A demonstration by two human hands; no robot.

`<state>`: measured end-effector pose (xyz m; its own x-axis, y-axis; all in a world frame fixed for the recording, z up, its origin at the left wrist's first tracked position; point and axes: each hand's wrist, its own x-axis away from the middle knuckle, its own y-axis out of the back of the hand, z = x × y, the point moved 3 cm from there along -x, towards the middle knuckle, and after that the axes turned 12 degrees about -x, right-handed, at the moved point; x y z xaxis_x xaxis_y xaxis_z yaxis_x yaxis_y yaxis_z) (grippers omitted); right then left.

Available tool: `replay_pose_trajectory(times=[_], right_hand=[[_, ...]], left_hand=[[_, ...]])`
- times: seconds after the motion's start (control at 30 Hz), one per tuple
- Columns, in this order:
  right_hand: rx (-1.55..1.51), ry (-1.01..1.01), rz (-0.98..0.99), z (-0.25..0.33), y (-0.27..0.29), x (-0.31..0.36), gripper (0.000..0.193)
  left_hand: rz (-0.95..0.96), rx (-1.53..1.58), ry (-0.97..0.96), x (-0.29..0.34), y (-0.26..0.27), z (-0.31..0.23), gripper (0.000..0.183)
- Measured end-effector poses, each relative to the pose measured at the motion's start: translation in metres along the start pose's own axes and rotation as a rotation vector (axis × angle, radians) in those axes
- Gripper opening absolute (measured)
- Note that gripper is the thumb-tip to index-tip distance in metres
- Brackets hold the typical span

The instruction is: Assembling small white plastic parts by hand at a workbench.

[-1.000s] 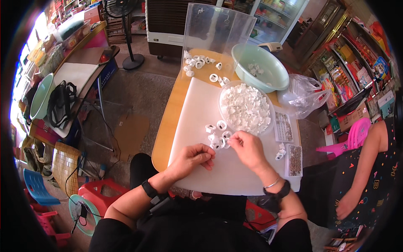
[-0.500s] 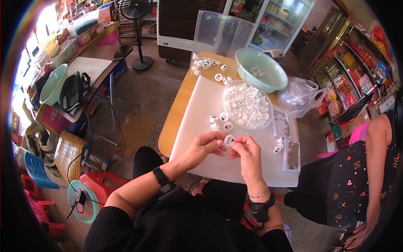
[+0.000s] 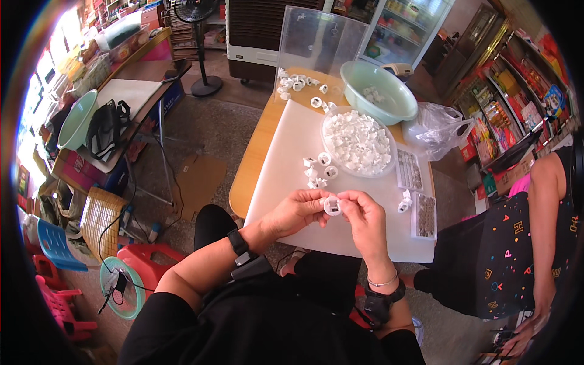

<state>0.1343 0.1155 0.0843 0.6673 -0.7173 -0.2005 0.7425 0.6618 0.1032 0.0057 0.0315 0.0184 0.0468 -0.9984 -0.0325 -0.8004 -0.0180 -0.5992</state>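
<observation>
Between my fingertips, over the near part of the white board [image 3: 275,182], is a round white plastic part [image 3: 332,206] with a dark slot in its face. My left hand [image 3: 299,211] pinches its left side, and my right hand [image 3: 363,219] grips it from the right. Just beyond my hands lies a small cluster of similar white parts [image 3: 317,171]. Farther right stands a clear round tub [image 3: 331,159] heaped with white plastic pieces. Two shallow trays of small metallic-looking pieces, a far tray [image 3: 409,171] and a near tray [image 3: 424,216], lie along the board's right edge.
Behind the tub are a pale green basin [image 3: 401,119], a clear plastic bag [image 3: 439,131] and an upright transparent panel [image 3: 322,45]. More white parts [image 3: 296,82] lie at the table's far end. Another person [image 3: 517,243] is close by on the right. A red stool [image 3: 146,261] stands left.
The white part has turned so its slotted face points up more fully. My right fingers have shifted up along its edge. The view has moved slightly.
</observation>
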Motion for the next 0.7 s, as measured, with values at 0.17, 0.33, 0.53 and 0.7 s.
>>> replay_pose_trajectory(times=[0.17, 0.33, 0.53, 0.7], right_hand=[[0.022, -0.077, -0.032, -0.01, -0.001, 0.004, 0.011], [-0.28, -0.206, -0.151, -0.024, -0.006, -0.002, 0.011], [-0.33, -0.326, -0.12, -0.025, -0.002, -0.003, 0.014], [-0.14, -0.368, 0.02, -0.028, 0.009, -0.009, 0.016]], left_hand=[[-0.125, -0.213, 0.079, -0.002, 0.001, 0.003, 0.028], [-0.141, -0.207, -0.049, -0.003, -0.008, -0.005, 0.031], [-0.123, -0.032, -0.057, -0.007, 0.005, 0.008, 0.032], [-0.103, 0.058, -0.043, -0.008, 0.016, 0.013, 0.024]])
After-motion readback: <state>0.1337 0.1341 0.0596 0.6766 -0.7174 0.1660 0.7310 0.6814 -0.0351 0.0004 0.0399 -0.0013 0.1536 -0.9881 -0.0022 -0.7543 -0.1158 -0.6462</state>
